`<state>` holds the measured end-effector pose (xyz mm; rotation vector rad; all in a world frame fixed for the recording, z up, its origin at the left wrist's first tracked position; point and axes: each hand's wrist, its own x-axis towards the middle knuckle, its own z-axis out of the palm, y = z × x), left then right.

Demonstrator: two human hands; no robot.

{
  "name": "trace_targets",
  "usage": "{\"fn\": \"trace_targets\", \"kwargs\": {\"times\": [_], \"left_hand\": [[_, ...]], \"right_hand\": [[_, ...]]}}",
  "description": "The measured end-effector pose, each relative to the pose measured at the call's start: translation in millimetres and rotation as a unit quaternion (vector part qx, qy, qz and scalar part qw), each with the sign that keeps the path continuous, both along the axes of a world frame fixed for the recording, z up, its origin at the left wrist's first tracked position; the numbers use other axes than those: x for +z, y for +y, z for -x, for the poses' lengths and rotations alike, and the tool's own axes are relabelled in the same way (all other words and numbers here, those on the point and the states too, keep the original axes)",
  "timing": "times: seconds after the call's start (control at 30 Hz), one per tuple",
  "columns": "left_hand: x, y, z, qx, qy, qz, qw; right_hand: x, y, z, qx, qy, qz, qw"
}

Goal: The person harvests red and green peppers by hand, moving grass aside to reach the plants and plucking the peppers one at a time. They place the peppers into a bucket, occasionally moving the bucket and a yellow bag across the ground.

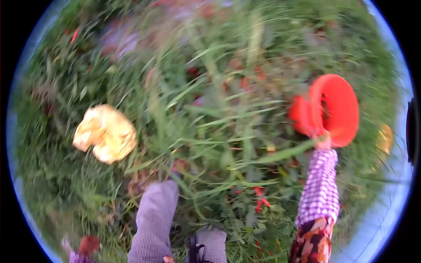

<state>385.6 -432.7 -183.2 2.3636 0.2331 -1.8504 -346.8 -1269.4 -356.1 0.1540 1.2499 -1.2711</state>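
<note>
My right hand (323, 141), at the end of a purple checked sleeve (316, 188), is closed on the rim of a red plastic bucket (344, 109). The bucket is tipped on its side above the grass, and little of its inside shows. Low at the left edge of view is my left hand (90, 244), blurred, above another bit of checked sleeve; its fingers cannot be made out. Among the plants between and beyond my legs hang slim red fruits (261, 200) that look like chili peppers.
Tall green grass (210, 118) and leafy plants cover the ground. A crumpled yellow bag-like thing (116, 136) lies to the left, and a smaller yellow thing (384, 139) at the far right. My striped trouser legs (155, 215) stand in the growth. A pale purplish patch (118, 39) shows at the top.
</note>
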Motion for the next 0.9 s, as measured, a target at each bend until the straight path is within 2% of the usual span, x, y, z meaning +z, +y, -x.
{"fn": "trace_targets", "kwargs": {"times": [0.03,0.07,0.1,0.13,0.17,0.2,0.27,0.33,0.4,0.47,0.53,0.57,0.63,0.67,0.7,0.73,0.77,0.8,0.83,0.87,0.9], "left_hand": [[-23.2,54.6,-3.1,0.007,0.046,0.066,0.997],[-10.9,5.5,16.1,-0.155,0.004,-0.022,0.988],[6.1,-68.9,42.7,-0.305,-0.019,-0.12,0.945],[3.0,-91.6,55.0,-0.244,-0.04,-0.131,0.96],[-14.1,-90.9,59.9,-0.283,-0.056,-0.092,0.953],[-21.5,-143.5,73.6,-0.238,-0.031,-0.12,0.963],[-54.4,-199.4,81.3,-0.289,-0.01,-0.095,0.952],[-123.3,-184.5,72.9,-0.302,-0.059,0.117,0.944],[-172.0,-233.5,71.6,-0.362,-0.134,0.19,0.903],[-219.7,-269.2,81.1,-0.343,-0.143,0.205,0.905],[-264.6,-298.2,99.2,-0.265,-0.068,0.249,0.929],[-295.2,-299.6,109.1,-0.295,-0.061,0.243,0.922],[-348.8,-305.8,131.7,-0.343,-0.083,0.201,0.914],[-373.3,-308.5,145.2,-0.362,-0.109,0.165,0.911],[-389.0,-311.4,155.9,-0.38,-0.135,0.128,0.906],[-396.6,-319.8,161.9,-0.375,-0.167,0.066,0.91],[-399.7,-329.3,163.8,-0.369,-0.197,0.005,0.908],[-404.7,-334.1,162.2,-0.362,-0.229,-0.06,0.902],[-423.6,-320.5,148.9,-0.361,-0.248,-0.037,0.898],[-432.7,-309.3,128.6,-0.36,-0.265,-0.014,0.894],[-444.7,-303.0,105.8,-0.353,-0.212,-0.012,0.911]], "right_hand": [[-20.4,-1.5,6.6,0.013,-0.011,-0.006,1.0],[-41.4,3.4,17.3,0.017,-0.018,-0.024,0.999],[-55.6,6.6,27.8,0.006,-0.023,-0.042,0.999],[-62.8,8.3,36.0,-0.014,-0.022,-0.055,0.998],[-64.2,8.7,40.8,-0.035,-0.014,-0.062,0.997],[-61.0,9.7,46.9,-0.057,-0.007,-0.064,0.996],[-54.5,10.6,56.5,-0.079,0.007,-0.058,0.995],[-52.7,11.8,69.7,-0.041,0.027,-0.033,0.998],[-50.0,8.8,78.3,0.011,0.052,-0.007,0.999],[-40.4,1.8,78.2,0.029,0.09,-0.058,0.994],[-32.2,1.6,83.8,0.084,0.162,-0.086,0.979],[-14.4,27.6,47.2,0.12,0.254,-0.057,0.958],[-8.7,57.8,51.8,0.208,0.316,-0.032,0.925],[-3.9,77.5,77.9,0.333,0.335,-0.009,0.881],[20.8,113.5,44.2,0.38,0.391,-0.025,0.838],[29.3,138.3,43.5,0.386,0.388,-0.027,0.837],[34.0,165.7,39.2,0.342,0.4,-0.03,0.85],[50.0,176.2,73.7,0.447,0.341,-0.086,0.823],[63.9,204.3,29.3,0.453,0.372,-0.072,0.807],[97.5,226.4,-29.3,0.423,0.321,-0.169,0.83],[103.1,243.3,-38.1,0.416,0.314,-0.173,0.836]]}}
